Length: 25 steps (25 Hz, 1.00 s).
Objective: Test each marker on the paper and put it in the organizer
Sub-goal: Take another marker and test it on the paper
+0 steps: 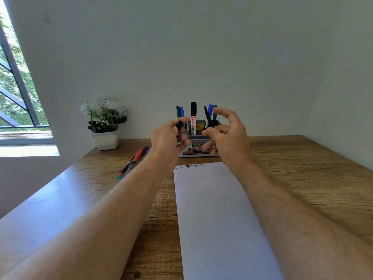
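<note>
Both my hands are raised in front of a grey organizer [198,153] at the back of the desk. My right hand [228,136] pinches an uncapped black marker [207,118], tip pointing up. My left hand [168,138] grips its black cap [179,124]. Several markers stand in the organizer, among them a white one with a black cap [193,118]. A white sheet of paper [218,219] lies on the desk with small test scribbles [189,166] along its far edge. Loose markers [134,161] lie to the left of my left wrist.
A white pot of white flowers [105,123] stands at the desk's back left. The wooden desk [302,168] meets a pale wall behind. A window is at the far left.
</note>
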Available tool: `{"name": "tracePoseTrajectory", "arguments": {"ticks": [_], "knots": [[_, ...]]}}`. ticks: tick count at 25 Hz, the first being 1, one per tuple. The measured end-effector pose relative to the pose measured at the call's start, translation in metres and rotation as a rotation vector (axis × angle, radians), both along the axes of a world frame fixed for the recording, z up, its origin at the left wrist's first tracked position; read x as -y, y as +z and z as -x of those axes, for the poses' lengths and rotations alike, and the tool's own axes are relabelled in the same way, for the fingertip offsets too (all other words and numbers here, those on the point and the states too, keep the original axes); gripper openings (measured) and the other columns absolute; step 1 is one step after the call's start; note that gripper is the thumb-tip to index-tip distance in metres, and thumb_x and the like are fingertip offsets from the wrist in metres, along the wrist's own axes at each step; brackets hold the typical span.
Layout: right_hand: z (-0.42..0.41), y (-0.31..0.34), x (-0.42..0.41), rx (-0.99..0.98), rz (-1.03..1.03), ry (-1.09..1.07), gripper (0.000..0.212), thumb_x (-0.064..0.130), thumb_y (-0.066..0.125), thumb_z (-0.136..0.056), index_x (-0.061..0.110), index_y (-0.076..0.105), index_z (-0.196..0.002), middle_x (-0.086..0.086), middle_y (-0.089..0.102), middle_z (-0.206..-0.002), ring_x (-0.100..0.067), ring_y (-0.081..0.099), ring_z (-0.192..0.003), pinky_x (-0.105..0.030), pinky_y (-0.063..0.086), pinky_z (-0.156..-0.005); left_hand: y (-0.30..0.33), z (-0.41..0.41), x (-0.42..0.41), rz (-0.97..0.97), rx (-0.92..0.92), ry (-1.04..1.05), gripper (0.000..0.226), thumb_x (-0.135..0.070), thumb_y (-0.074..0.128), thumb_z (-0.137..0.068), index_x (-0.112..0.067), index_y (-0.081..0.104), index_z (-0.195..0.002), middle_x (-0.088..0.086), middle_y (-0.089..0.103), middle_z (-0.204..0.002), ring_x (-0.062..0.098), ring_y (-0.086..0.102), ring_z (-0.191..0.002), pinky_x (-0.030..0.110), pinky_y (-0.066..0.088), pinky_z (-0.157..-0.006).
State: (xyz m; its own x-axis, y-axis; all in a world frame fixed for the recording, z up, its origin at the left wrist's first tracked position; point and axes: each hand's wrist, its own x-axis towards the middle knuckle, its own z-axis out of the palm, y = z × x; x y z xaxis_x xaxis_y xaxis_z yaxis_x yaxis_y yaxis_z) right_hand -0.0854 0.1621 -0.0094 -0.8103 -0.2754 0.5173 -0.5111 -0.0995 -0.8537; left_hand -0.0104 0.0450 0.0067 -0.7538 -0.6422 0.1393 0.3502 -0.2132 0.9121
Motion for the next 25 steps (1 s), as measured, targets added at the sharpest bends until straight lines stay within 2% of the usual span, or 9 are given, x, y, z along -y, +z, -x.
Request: {"name": "tracePoseTrajectory", "arguments": {"ticks": [3,6,9,12,15,18,20,22,25], "knots": [[0.005,0.001,-0.007,0.024,0.048,-0.057,0.022,0.005,0.055,-0.095,0.021,0.065,-0.108,-0.010,0.072,-0.092,-0.021,0.068,-0.051,-0.024,0.045,-0.037,0.001,0.003,0.000,0.092,0.125,-0.035,0.024,-0.015,0.042,-0.100,-0.013,0.063,-0.087,0.001,0.046,-0.073,0.012,0.042,-0.060,0.029,0.045,-0.059],[0.006,0.001,-0.008,0.137,0.117,-0.012,0.026,0.005,0.049,-0.095,0.021,0.070,-0.100,-0.007,0.075,-0.088,-0.022,0.069,-0.054,-0.024,0.047,-0.037,-0.003,0.010,0.002,0.513,0.412,-0.038,0.015,-0.028,0.059,-0.095,-0.014,0.056,-0.089,-0.004,0.054,-0.081,0.009,0.053,-0.077,0.026,0.046,-0.068],[0.007,-0.001,-0.006,0.163,0.020,-0.035,0.007,0.014,0.062,-0.093,0.018,0.068,-0.093,-0.004,0.071,-0.074,-0.017,0.065,-0.048,-0.024,0.047,-0.038,-0.017,0.011,0.005,0.870,0.438,-0.060,0.013,-0.019,0.074,-0.083,-0.024,0.063,-0.083,-0.008,0.065,-0.087,0.006,0.061,-0.083,0.021,0.046,-0.066],[0.008,-0.006,-0.007,0.158,-0.090,-0.068,0.025,0.032,0.062,-0.094,0.014,0.067,-0.078,-0.005,0.060,-0.054,-0.011,0.050,-0.035,-0.018,0.037,-0.034,-0.023,0.013,0.007,1.228,0.650,-0.022,0.021,-0.022,0.078,-0.079,-0.035,0.062,-0.077,-0.015,0.061,-0.088,0.002,0.055,-0.079,0.021,0.045,-0.071],[0.004,-0.011,-0.008,0.166,-0.214,-0.027,0.021,0.027,0.060,-0.095,0.014,0.071,-0.083,-0.009,0.066,-0.059,-0.014,0.055,-0.038,-0.019,0.040,-0.036,-0.023,0.015,0.008,1.255,0.744,-0.009,0.011,-0.032,0.079,-0.078,-0.034,0.069,-0.079,-0.011,0.065,-0.090,0.007,0.059,-0.081,0.030,0.052,-0.078],[0.003,-0.016,-0.008,0.163,-0.336,-0.037,0.014,0.020,0.065,-0.090,0.011,0.070,-0.080,-0.011,0.068,-0.063,-0.014,0.057,-0.040,-0.021,0.043,-0.039,-0.021,0.014,0.009,1.227,0.797,-0.034,0.021,-0.040,0.083,-0.072,-0.029,0.074,-0.087,-0.006,0.069,-0.092,0.013,0.063,-0.085,0.035,0.056,-0.083],[0.003,-0.018,-0.009,0.112,-0.411,-0.053,0.013,0.013,0.063,-0.088,0.013,0.065,-0.075,-0.009,0.063,-0.057,-0.010,0.053,-0.035,-0.017,0.039,-0.036,-0.020,0.013,0.007,1.249,0.827,-0.066,0.025,-0.038,0.083,-0.073,-0.027,0.075,-0.093,-0.004,0.070,-0.097,0.015,0.064,-0.090,0.037,0.055,-0.087],[0.004,-0.019,-0.010,0.137,-0.420,-0.019,0.012,0.008,0.062,-0.085,0.013,0.062,-0.074,-0.013,0.066,-0.062,-0.012,0.055,-0.038,-0.017,0.038,-0.035,-0.021,0.014,0.005,1.261,0.839,-0.066,0.026,-0.036,0.082,-0.075,-0.025,0.075,-0.098,-0.003,0.070,-0.099,0.015,0.064,-0.092,0.038,0.055,-0.089],[0.006,-0.020,-0.011,0.108,-0.471,-0.048,0.014,0.014,0.066,-0.081,0.014,0.060,-0.069,-0.009,0.070,-0.066,-0.007,0.057,-0.043,-0.017,0.039,-0.038,-0.021,0.013,0.003,1.238,0.831,-0.065,0.024,-0.032,0.081,-0.077,-0.026,0.075,-0.099,-0.003,0.070,-0.101,0.015,0.063,-0.093,0.038,0.054,-0.091]]}}
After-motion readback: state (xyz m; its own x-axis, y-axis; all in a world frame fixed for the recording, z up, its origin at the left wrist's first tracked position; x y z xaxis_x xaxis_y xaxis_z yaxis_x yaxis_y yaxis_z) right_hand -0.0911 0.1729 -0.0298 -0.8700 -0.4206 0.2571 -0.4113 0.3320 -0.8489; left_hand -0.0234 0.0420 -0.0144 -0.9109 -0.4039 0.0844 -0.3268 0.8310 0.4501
